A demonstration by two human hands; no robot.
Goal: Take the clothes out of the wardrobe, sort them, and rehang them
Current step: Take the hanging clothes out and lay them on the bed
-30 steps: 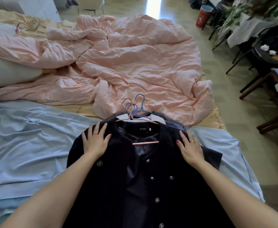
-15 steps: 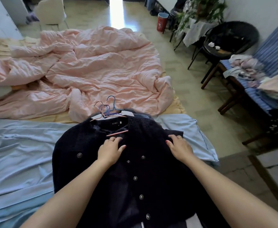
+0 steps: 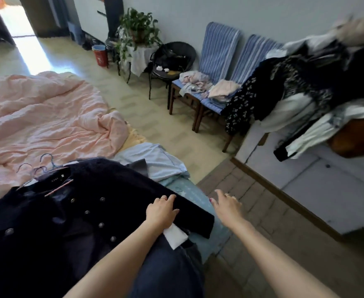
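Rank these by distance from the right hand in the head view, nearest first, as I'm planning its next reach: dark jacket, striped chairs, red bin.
1. Dark jacket, just left of the right hand.
2. Striped chairs, ahead by the wall.
3. Red bin, far, ahead-left.

Clothes heap [image 3: 318, 82] blurred, cut off right; jacket [image 3: 47, 222] label perhaps unreadable.

Pale wall [image 3: 262, 14], tiled floor [image 3: 146, 117], two striped chairs [image 3: 219, 48], sunlit doorway [image 3: 11, 20].
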